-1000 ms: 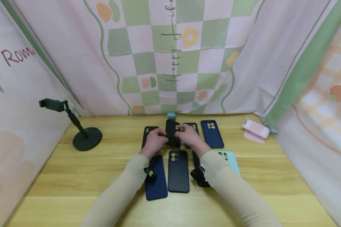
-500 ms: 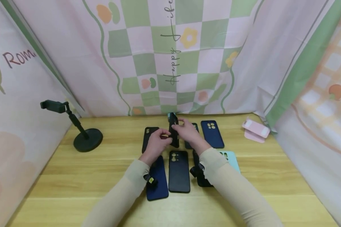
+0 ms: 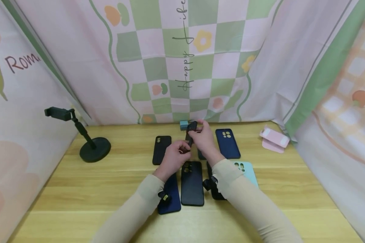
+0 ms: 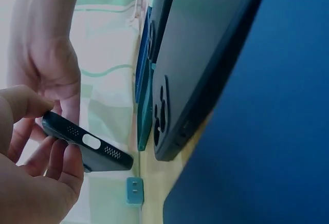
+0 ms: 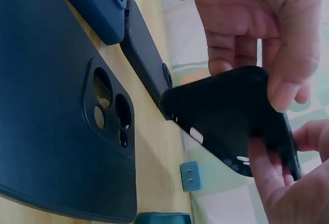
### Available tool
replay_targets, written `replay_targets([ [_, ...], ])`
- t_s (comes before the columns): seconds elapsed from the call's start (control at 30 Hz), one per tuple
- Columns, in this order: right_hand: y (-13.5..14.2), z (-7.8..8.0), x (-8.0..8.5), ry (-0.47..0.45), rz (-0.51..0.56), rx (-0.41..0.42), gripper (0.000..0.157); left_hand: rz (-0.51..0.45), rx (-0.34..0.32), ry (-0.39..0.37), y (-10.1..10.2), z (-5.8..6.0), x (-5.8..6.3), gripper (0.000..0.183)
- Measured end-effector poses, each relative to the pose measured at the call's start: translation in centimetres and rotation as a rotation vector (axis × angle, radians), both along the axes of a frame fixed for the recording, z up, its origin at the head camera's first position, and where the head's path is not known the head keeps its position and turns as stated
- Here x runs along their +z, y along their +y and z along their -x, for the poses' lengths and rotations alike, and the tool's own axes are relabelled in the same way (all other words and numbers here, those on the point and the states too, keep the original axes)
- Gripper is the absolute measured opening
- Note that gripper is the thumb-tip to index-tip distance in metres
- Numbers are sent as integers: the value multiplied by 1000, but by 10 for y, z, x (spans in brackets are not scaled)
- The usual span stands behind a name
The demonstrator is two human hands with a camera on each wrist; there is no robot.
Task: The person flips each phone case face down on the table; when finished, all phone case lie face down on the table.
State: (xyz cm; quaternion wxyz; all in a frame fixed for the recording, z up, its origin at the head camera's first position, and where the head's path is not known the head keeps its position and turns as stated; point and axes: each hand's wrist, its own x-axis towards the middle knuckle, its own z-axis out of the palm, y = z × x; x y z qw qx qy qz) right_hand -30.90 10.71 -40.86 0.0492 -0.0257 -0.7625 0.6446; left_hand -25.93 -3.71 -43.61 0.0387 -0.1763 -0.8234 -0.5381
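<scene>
Both hands hold a black phone case (image 3: 192, 127) raised above the back of the table. My left hand (image 3: 174, 158) pinches its near end, where the left wrist view shows a port slot and small speaker holes. At its far end my right hand (image 3: 204, 137) grips it with thumb and fingers. The case (image 5: 221, 118) stands tilted, inner side visible in the right wrist view. Below my hands lie a dark case (image 3: 192, 185) and a navy case (image 3: 169, 197), partly under my left wrist. A black case (image 3: 162, 148) rests left of my left hand.
Behind stands a small blue charger plug (image 3: 184, 125). To the right are a blue case (image 3: 228, 143), a mint case (image 3: 246, 170) and a pink folded item (image 3: 273, 139). A black phone stand (image 3: 94, 148) is at left. A curtain (image 3: 200, 67) borders the table.
The black case has turned from broadside to nearly edge-on and shifted slightly right. My left hand has followed it rightward, uncovering more of the black case at left.
</scene>
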Motion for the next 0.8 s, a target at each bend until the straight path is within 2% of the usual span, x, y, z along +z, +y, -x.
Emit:
replay_targets([
  [0.1,2,1,-3,-2,38,-20,56,7,-1,3,-2,4,-2,8],
  [0.2,5,1,-5,-9,80,-17,55,0,23,-35,-7,9,-6,8],
  [0.4,10,2,-4,-30,126,22,54,-64,97,-192,-21,18,-11,12],
  [0.53,9,4,-2,-32,160,25,53,-148,75,-298,-28,25,-14,15],
  [0.67,8,3,-4,-22,127,22,51,-245,46,-368,-32,27,-16,15],
  [0.8,7,3,-12,-58,28,33,51,-275,56,-394,-36,25,-17,13],
])
